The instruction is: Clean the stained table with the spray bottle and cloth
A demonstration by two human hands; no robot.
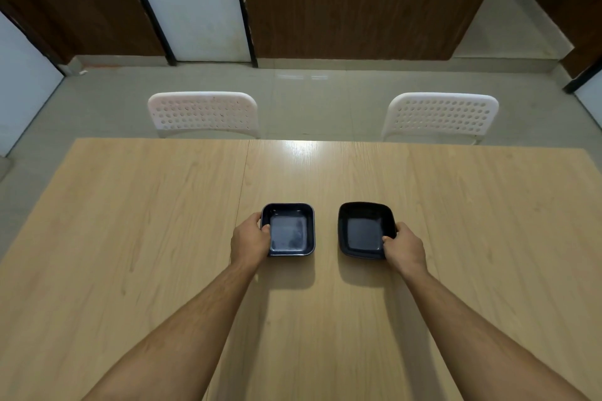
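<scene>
Dishes first: the left hand pinches the left dish by its near-left rim, and the right hand pinches the right dish, tilted, just beside it. Both look rigid, light, glossy, likely slippery; rim grips suit. Spray bottle and cloth are nowhere in view; the table shows no clear stain

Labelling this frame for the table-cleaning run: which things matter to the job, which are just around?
Job: light wooden table; left hand gripping the left black square dish; right hand gripping the right black square dish. No spray bottle or cloth in view.

Around: two white perforated plastic chairs.
</scene>
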